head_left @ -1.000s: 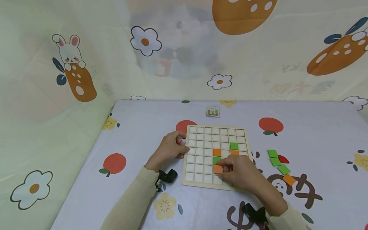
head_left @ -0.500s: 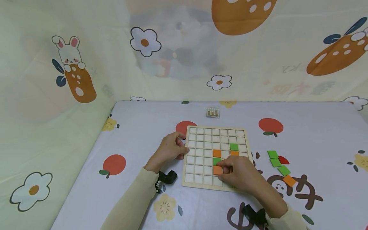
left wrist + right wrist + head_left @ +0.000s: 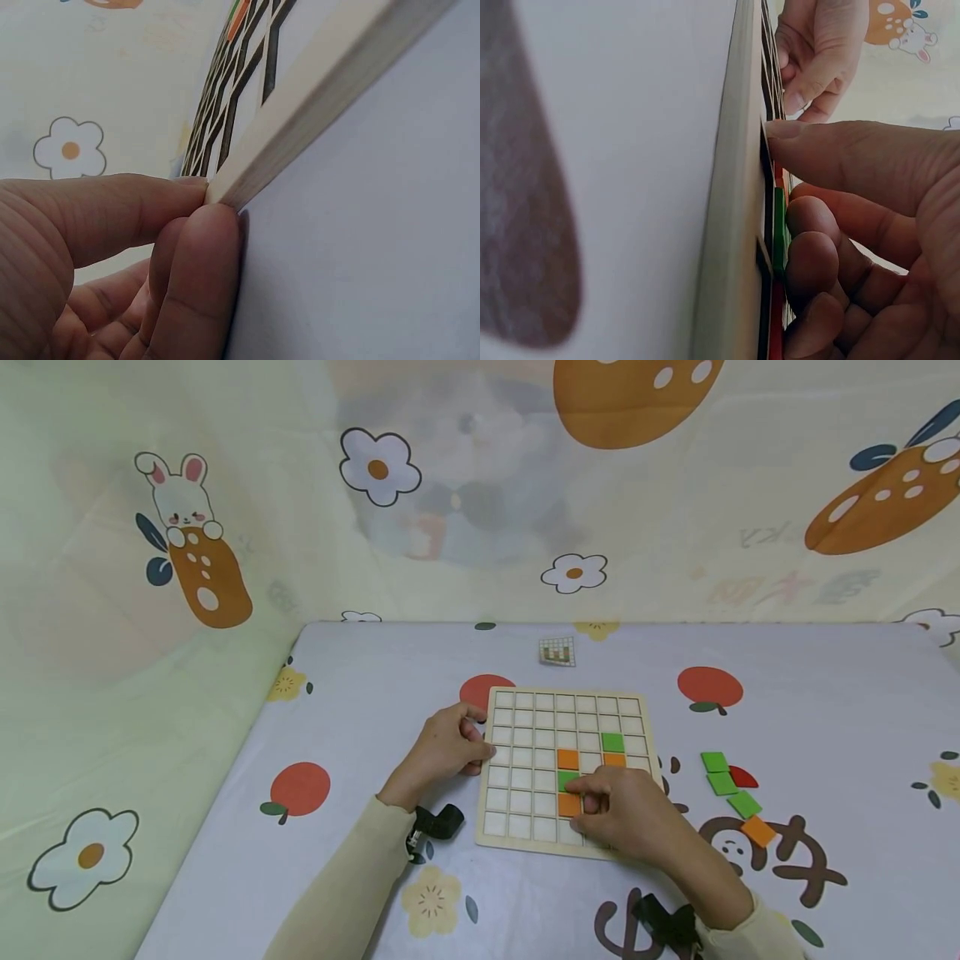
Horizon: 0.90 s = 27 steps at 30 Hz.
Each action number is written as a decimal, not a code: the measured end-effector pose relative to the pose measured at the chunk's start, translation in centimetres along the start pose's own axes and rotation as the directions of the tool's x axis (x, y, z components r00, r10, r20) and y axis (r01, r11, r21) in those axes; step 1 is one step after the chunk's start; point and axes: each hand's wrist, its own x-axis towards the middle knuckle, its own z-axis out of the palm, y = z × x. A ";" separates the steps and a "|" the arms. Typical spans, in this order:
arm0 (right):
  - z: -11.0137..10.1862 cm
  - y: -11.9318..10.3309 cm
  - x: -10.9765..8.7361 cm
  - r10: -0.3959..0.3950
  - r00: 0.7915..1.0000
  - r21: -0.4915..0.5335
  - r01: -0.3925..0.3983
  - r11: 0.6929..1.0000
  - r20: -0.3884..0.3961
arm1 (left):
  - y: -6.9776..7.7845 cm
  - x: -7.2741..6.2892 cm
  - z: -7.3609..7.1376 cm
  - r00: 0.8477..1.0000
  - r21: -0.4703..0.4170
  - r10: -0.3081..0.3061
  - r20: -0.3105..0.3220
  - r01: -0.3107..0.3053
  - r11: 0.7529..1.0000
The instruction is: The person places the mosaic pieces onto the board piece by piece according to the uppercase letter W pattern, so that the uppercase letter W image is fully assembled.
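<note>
In the head view a wooden grid board [image 3: 522, 757] lies on the table with orange and green square tiles in some cells. My left hand [image 3: 444, 742] pinches its left edge; the left wrist view shows the thumb [image 3: 142, 214] and index finger [image 3: 206, 277] meeting at the wooden rim [image 3: 300, 116]. Over the lower right part of the board is my right hand [image 3: 630, 810], thumb and index fingertip around an orange tile [image 3: 569, 805]. A green tile [image 3: 567, 780] sits just above that one. In the right wrist view, curled fingers lie against another green tile [image 3: 779, 232]. Cells under the palm are hidden.
Right of the board several loose tiles lie on the cloth, green [image 3: 722, 783] and one orange [image 3: 759, 832]. A small pattern card [image 3: 557, 652] is behind the board. The patterned table cloth [image 3: 375, 693] meets an upright fabric wall [image 3: 465, 543] at the back.
</note>
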 end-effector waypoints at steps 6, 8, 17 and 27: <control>-0.3 0.0 -0.2 0.021 1.000 0.031 -0.022 0.999 0.013 | -0.1 0.2 0.3 1.000 -0.006 0.003 0.002 -0.003 1.000; -0.6 0.0 -0.2 0.022 1.000 0.039 -0.022 0.999 0.005 | -0.2 0.3 0.3 1.000 -0.008 -0.001 -0.003 0.001 1.000; -4.3 0.8 -0.5 0.012 0.992 -0.018 -0.014 1.000 -0.123 | -0.4 0.2 0.2 1.000 -0.008 0.003 -0.003 -0.003 1.000; -8.3 5.6 -3.7 0.140 0.958 -0.139 -0.179 0.974 -0.251 | -0.2 0.0 0.4 1.000 -0.014 -0.003 -0.009 0.003 1.000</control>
